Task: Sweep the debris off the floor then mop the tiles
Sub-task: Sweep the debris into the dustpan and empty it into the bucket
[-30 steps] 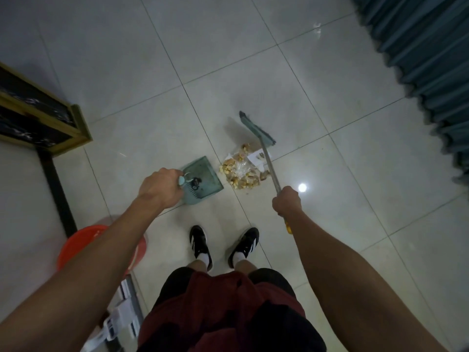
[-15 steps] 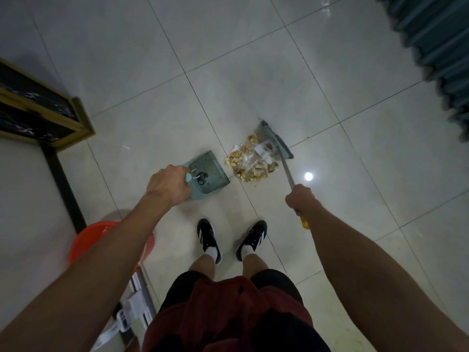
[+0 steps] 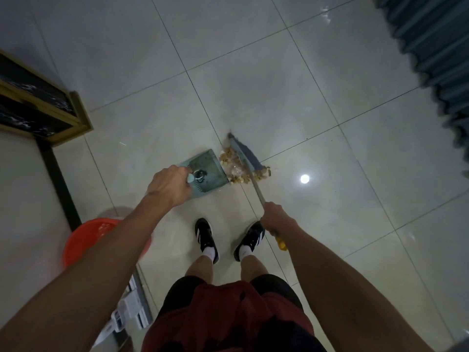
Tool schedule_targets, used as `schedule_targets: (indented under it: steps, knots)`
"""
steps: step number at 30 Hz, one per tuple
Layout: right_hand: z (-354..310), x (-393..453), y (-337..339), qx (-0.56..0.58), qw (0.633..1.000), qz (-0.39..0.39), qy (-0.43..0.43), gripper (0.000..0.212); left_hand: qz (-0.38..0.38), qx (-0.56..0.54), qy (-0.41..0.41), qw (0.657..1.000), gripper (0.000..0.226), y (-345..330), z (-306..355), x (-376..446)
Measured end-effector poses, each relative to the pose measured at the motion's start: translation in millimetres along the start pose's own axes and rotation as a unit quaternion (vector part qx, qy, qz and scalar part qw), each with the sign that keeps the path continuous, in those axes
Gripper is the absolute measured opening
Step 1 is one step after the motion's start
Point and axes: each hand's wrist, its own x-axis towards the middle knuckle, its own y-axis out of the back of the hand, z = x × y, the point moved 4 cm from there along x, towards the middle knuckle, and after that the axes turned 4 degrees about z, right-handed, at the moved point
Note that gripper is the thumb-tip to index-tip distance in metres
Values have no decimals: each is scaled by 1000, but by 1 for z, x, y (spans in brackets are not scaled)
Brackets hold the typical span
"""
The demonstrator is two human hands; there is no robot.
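Note:
A teal dustpan (image 3: 206, 171) lies on the pale floor tiles, its open lip facing right. My left hand (image 3: 169, 185) grips its handle. A pile of yellowish crumbs and clear wrapper scraps, the debris (image 3: 234, 167), sits right at the pan's lip. The broom head (image 3: 245, 154) presses against the pile from the right side. My right hand (image 3: 274, 217) grips the broom's metal handle (image 3: 257, 190), whose yellow end sticks out below my wrist.
An orange bucket (image 3: 83, 240) stands at the lower left beside a mop head (image 3: 127, 316). A gold-framed dark table (image 3: 38, 110) stands at the left. A teal curtain (image 3: 436, 47) hangs at the right. My feet (image 3: 228, 237) are just below the dustpan.
The broom head has swept left, pushing the debris up against the dustpan's lip. My right hand has pulled back toward my feet. The dustpan stays put.

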Motion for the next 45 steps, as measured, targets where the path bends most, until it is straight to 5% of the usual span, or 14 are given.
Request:
schedule_targets:
  steps: [25,38,45]
  knots:
    - [-37,-55,-43,61,996,-47,50,24,17,-77,59,995,18,-17,-48,-27]
    - [-65,-64,-11,143,990,-13,-17,69,-13,-103,85,991,17,-5,-89,-47]
    - [-93,-57,-16,259,965,-21,-29,66,-19,-132,125,983,20,-1,-131,-63]
